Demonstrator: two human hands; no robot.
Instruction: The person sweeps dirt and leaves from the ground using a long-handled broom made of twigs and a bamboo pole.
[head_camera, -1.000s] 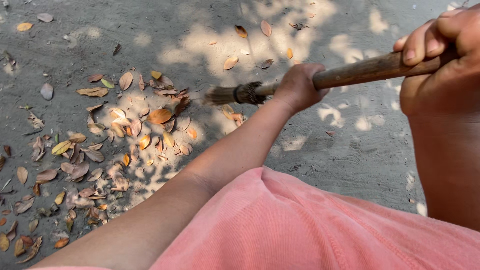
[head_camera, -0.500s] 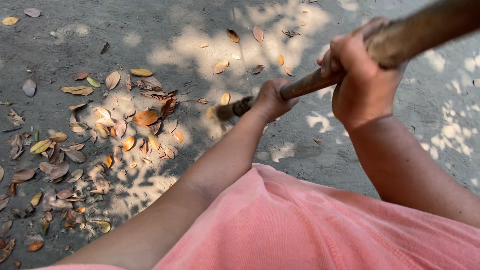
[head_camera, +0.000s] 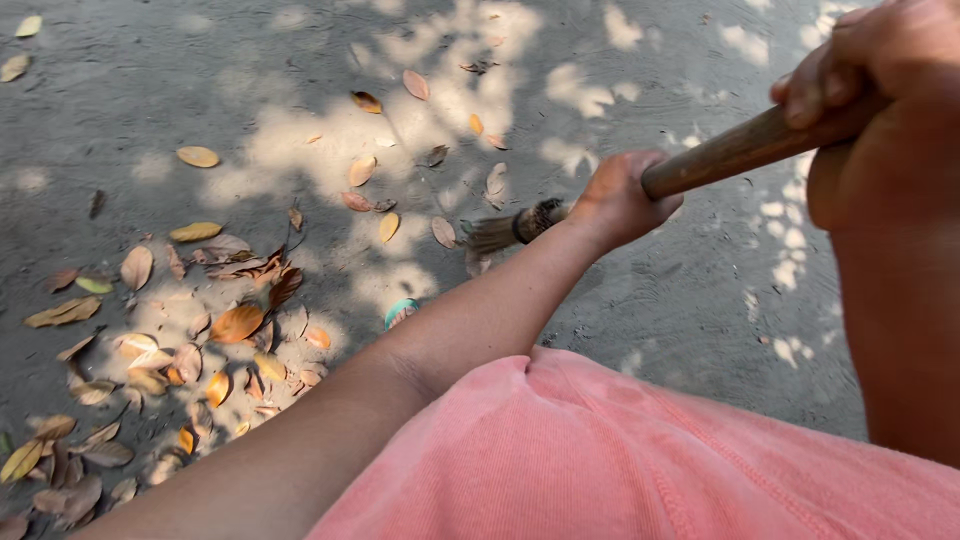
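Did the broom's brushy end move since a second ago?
Yes. The broom head has swung away from the big leaf pile, toward the scattered leaves farther out. Both hands grip the handle.

Bare grey sandy ground (head_camera: 700, 300) lies open right of the long wooden-handled broom (head_camera: 735, 150) and beneath its handle. Left of the brown bristle head, the way is strewn with a heap of dry orange and brown leaves (head_camera: 200, 345). Scattered single leaves (head_camera: 440, 150) lie ahead of the bristles.
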